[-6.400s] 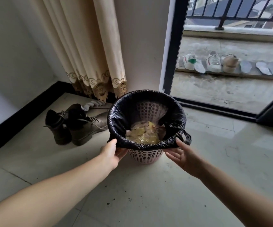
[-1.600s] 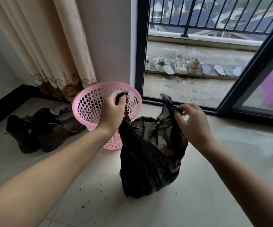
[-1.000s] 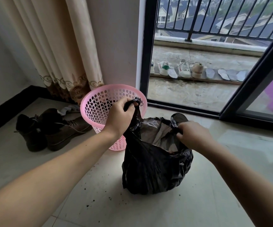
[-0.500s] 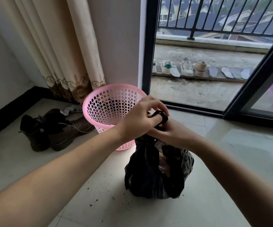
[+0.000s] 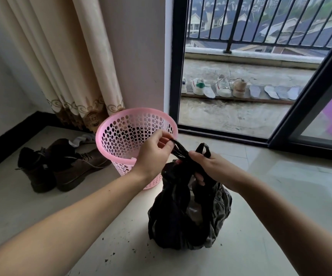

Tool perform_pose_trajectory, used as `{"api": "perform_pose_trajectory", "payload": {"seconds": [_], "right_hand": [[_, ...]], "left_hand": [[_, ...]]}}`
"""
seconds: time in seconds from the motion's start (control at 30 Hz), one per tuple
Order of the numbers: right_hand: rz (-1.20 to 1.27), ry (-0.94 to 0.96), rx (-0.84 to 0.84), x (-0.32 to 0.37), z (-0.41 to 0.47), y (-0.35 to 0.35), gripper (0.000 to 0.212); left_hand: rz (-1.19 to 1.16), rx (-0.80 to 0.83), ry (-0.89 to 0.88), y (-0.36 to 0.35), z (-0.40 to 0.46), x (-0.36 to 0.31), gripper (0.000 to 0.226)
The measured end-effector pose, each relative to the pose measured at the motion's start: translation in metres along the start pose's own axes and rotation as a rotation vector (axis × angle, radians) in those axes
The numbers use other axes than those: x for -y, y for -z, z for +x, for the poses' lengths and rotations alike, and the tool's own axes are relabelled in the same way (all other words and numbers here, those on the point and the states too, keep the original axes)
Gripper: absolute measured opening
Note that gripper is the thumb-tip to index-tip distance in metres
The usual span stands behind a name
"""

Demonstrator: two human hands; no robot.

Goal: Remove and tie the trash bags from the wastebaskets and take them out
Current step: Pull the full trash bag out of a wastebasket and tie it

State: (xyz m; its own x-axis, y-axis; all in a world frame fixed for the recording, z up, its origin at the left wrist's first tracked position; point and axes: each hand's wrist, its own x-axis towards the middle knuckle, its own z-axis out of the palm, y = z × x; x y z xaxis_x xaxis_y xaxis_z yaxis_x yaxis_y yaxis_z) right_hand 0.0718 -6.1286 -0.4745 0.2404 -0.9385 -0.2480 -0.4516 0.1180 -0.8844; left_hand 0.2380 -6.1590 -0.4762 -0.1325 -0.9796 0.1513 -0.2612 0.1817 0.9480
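The black trash bag [image 5: 189, 212] sits on the tiled floor [image 5: 280, 196] just in front of the emptied pink wastebasket [image 5: 135, 136] — out of the basket so its neck can be worked freely. The left hand [image 5: 153, 154] pinches one twisted handle strip, pulling it up and toward the basket, while the right hand [image 5: 207, 166] is closed around the other loop and the gathered neck, pinning the bag down. Pulling the two strips against each other looks meant to cinch a knot — not yet drawn tight.
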Motion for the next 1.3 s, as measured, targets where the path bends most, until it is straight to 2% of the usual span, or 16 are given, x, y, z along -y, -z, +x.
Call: {"api": "perform_pose_trajectory", "payload": {"seconds": [0.07, 0.13, 0.17, 0.2, 0.3, 0.4, 0.43, 0.53, 0.6, 0.7, 0.8, 0.9, 0.97, 1.1, 1.2, 1.3], "right_hand": [[0.202, -0.014, -0.031, -0.002, 0.002, -0.001, 0.048], [0.433, -0.021, -0.039, -0.002, 0.004, 0.000, 0.040], [0.521, -0.030, -0.006, -0.001, 0.003, 0.001, 0.039], [0.587, -0.041, 0.039, -0.001, 0.003, 0.002, 0.039], [0.559, 0.005, 0.148, -0.003, -0.001, 0.005, 0.034], [0.047, 0.099, 0.071, -0.004, -0.003, 0.008, 0.012], [-0.105, 0.107, 0.024, -0.005, -0.002, 0.008, 0.008], [-0.549, 0.182, -0.070, -0.014, 0.004, 0.006, 0.036], [-0.717, 0.224, -0.197, -0.024, 0.007, 0.003, 0.035], [-0.749, 0.297, -0.368, -0.032, 0.008, -0.006, 0.019], [-0.854, 0.463, -0.429, -0.033, 0.009, -0.017, 0.037], [-0.977, 0.519, -0.430, -0.034, 0.009, -0.020, 0.039], [-1.005, 0.523, -0.410, -0.037, 0.009, -0.022, 0.036], [-0.956, 0.526, -0.277, -0.045, 0.012, -0.026, 0.040], [-0.955, 0.476, -0.326, -0.047, 0.012, -0.025, 0.053], [-0.929, 0.387, -0.375, -0.048, 0.012, -0.023, 0.071]], "left_hand": [[-0.176, 0.228, 0.123, -0.007, -0.008, 0.005, 0.016], [-0.099, 0.544, 0.118, -0.016, -0.018, 0.019, 0.036], [-0.030, 0.652, 0.092, -0.020, -0.024, 0.023, 0.041], [0.027, 0.685, 0.064, -0.023, -0.026, 0.028, 0.041], [-0.030, 0.472, 0.107, -0.023, -0.019, 0.030, 0.024], [-0.234, 0.338, 0.276, -0.015, -0.012, 0.023, 0.023], [-0.250, 0.347, 0.310, -0.012, -0.013, 0.022, 0.023], [-0.260, 0.508, 0.390, -0.008, -0.016, 0.022, 0.020], [-0.307, 0.608, 0.475, -0.007, -0.016, 0.022, 0.029], [-0.359, 0.595, 0.603, -0.006, -0.013, 0.025, 0.051], [-0.440, 0.546, 0.666, -0.004, -0.010, 0.036, 0.038], [-0.631, 0.539, 0.756, 0.000, -0.007, 0.044, 0.033], [-0.718, 0.523, 0.810, -0.002, -0.006, 0.045, 0.017], [-0.915, 0.443, 0.900, -0.009, -0.006, 0.041, 0.015], [-0.915, 0.374, 0.856, -0.008, -0.004, 0.041, 0.008], [-0.871, 0.394, 0.797, -0.007, -0.003, 0.039, 0.006]]}}
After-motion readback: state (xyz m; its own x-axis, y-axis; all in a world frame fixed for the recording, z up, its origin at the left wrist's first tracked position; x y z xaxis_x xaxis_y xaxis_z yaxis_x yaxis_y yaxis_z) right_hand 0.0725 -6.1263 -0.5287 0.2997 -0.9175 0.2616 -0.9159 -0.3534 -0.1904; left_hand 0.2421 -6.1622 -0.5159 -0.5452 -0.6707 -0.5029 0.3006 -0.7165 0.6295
